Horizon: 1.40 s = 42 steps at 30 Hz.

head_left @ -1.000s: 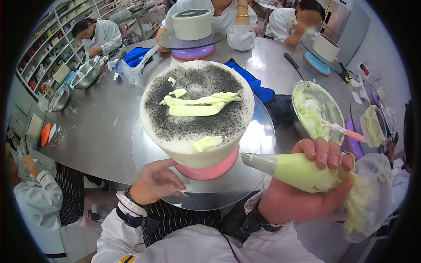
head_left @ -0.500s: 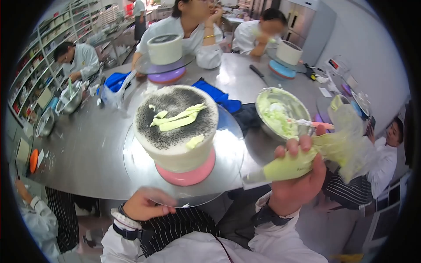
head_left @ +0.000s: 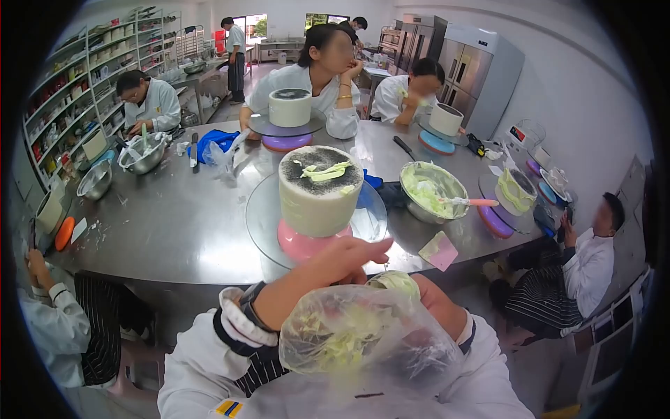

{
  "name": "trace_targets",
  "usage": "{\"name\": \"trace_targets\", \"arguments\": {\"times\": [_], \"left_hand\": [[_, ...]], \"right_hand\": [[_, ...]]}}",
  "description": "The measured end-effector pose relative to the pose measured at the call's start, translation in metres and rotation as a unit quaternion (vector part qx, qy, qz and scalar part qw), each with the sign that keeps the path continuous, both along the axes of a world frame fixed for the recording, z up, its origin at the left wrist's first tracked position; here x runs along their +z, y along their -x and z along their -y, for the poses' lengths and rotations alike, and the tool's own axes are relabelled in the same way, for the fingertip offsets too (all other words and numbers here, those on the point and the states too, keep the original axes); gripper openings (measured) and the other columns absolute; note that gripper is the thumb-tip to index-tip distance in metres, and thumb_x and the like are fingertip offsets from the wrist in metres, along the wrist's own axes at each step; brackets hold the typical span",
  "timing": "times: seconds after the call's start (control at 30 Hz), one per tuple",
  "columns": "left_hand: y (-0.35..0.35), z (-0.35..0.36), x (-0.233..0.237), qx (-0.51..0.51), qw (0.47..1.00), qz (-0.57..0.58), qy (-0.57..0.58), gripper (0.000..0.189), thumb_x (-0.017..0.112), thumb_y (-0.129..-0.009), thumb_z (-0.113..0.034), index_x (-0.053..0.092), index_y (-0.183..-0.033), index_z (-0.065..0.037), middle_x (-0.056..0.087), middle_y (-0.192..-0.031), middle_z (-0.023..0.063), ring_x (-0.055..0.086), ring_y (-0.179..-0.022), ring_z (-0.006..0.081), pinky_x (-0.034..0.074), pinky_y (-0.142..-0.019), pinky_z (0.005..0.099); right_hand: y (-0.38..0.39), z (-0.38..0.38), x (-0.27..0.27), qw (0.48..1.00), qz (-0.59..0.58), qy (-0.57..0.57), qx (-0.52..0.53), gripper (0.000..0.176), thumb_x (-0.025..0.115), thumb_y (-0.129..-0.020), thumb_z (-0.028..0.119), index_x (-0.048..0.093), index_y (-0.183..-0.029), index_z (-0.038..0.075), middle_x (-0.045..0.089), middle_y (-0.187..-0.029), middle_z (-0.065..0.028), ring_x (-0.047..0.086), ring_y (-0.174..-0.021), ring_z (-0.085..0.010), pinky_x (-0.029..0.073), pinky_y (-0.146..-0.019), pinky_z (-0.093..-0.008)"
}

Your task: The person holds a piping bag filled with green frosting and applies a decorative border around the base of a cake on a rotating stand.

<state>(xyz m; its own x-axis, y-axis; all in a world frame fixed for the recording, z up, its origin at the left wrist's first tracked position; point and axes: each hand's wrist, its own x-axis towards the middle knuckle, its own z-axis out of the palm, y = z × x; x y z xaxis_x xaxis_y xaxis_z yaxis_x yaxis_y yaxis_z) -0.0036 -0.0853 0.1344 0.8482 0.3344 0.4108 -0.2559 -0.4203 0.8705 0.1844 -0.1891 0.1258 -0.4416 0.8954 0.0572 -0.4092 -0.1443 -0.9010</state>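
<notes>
Close to the chest, left hand (head_left: 342, 260) lies flat-fingered on the bag (head_left: 356, 335); right hand (head_left: 436, 302) sits behind it, and I cannot tell its grip. Best to gather the open top and twist firmly. Half a second ago the bag was held out right of the cake (head_left: 319, 188), which stands on the tabletop (head_left: 174, 216).

Bag (head_left: 363, 339) covers most of right hand (head_left: 443, 307); grip unreadable. Bag's tip out of sight. Left hand (head_left: 342, 264): thumb side lost behind bag. Left hand blocks near rim of turntable (head_left: 262, 209). Shelf (head_left: 77, 91) goods too small to identify.
</notes>
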Motion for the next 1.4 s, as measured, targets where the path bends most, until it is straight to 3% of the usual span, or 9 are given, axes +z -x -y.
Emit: {"name": "trace_targets", "arguments": {"times": [0.1,0.17,0.23,0.3,0.63,0.93,1.17,1.23,1.4], "left_hand": [[-0.002,-0.003,0.005,-0.088,0.985,-0.053,0.142,0.047,0.055,-0.085,-0.013,0.04,-0.129,-0.004,0.047,-0.114,0.0093,0.049,-0.103,0.0193,0.04,-0.088,0.0304],[-0.004,-0.004,-0.01,-0.071,0.988,0.018,-0.138,0.043,0.05,-0.086,-0.013,0.041,-0.127,-0.004,0.046,-0.119,0.0094,0.049,-0.107,0.0199,0.041,-0.091,0.032],[-0.013,-0.009,-0.041,-0.192,0.839,0.115,0.496,0.04,0.048,-0.087,-0.013,0.041,-0.126,-0.005,0.046,-0.123,0.0096,0.047,-0.112,0.0208,0.042,-0.093,0.0329],[-0.023,-0.024,-0.048,-0.113,0.947,0.171,0.249,0.039,0.05,-0.086,-0.011,0.043,-0.124,-0.005,0.052,-0.118,0.0081,0.052,-0.107,0.0206,0.045,-0.09,0.0337],[-0.05,0.013,0.013,0.027,0.951,0.151,0.268,0.026,0.05,-0.091,-0.015,0.051,-0.108,0.005,0.062,-0.09,0.0079,0.06,-0.079,0.0113,0.047,-0.063,0.0238],[-0.05,0.02,-0.007,0.138,0.911,0.182,0.342,0.019,0.06,-0.085,-0.012,0.056,-0.102,-0.005,0.061,-0.092,0.0028,0.058,-0.072,0.0097,0.045,-0.059,0.022],[-0.049,0.028,-0.014,0.283,0.94,0.168,-0.09,0.022,0.065,-0.074,-0.009,0.057,-0.093,-0.002,0.061,-0.083,0.0083,0.06,-0.077,0.0212,0.046,-0.066,0.0311],[-0.046,0.029,-0.003,0.285,0.929,0.151,-0.178,0.023,0.066,-0.072,-0.009,0.058,-0.092,-0.002,0.06,-0.082,0.0095,0.059,-0.076,0.024,0.046,-0.066,0.0321],[-0.053,0.032,0.02,0.22,0.938,0.139,-0.231,0.027,0.067,-0.066,-0.006,0.061,-0.092,-0.001,0.059,-0.081,0.0102,0.057,-0.071,0.0268,0.045,-0.065,0.0319]], "right_hand": [[-0.016,-0.016,-0.014,0.934,0.232,-0.271,-0.028,0.042,0.067,-0.079,0.012,0.052,-0.116,0.001,0.058,-0.11,-0.0074,0.056,-0.096,-0.0149,0.045,-0.085,-0.0315],[-0.016,-0.007,-0.015,0.855,0.34,-0.389,-0.04,0.041,0.067,-0.078,0.013,0.053,-0.115,0.001,0.059,-0.107,-0.0078,0.058,-0.092,-0.0157,0.046,-0.083,-0.0324],[-0.007,0.007,-0.014,0.988,0.061,-0.123,-0.071,0.04,0.067,-0.079,0.016,0.054,-0.115,0.002,0.06,-0.101,-0.0083,0.06,-0.086,-0.0187,0.047,-0.08,-0.033],[-0.016,0.005,-0.014,0.996,0.019,-0.086,-0.03,0.041,0.066,-0.08,0.02,0.054,-0.114,0.001,0.06,-0.094,-0.009,0.06,-0.081,-0.0207,0.048,-0.076,-0.0319],[-0.007,-0.029,-0.013,0.955,0.064,-0.166,0.236,0.027,0.063,-0.082,0.028,0.062,-0.082,0.001,0.06,-0.082,-0.0119,0.057,-0.085,-0.0239,0.043,-0.076,-0.0357],[0.01,0.001,-0.005,0.953,-0.042,-0.188,-0.232,0.069,0.053,-0.084,0.01,0.016,-0.142,0.005,0.061,-0.08,-0.012,0.06,-0.076,-0.021,0.046,-0.074,-0.0314],[0.003,-0.02,-0.025,0.926,0.034,-0.168,-0.337,0.055,0.061,-0.079,0.012,0.04,-0.129,0.002,0.063,-0.083,-0.0108,0.061,-0.083,-0.0211,0.047,-0.076,-0.0313],[-0.013,-0.018,-0.02,0.801,0.354,-0.346,-0.337,0.05,0.066,-0.075,0.013,0.046,-0.12,0.001,0.062,-0.095,-0.0082,0.06,-0.091,-0.02,0.046,-0.08,-0.0304],[-0.02,-0.038,-0.05,0.864,0.131,-0.319,-0.368,0.05,0.066,-0.078,0.019,0.046,-0.121,0.006,0.052,-0.118,-0.009,0.055,-0.102,-0.0214,0.046,-0.085,-0.0321]]}}
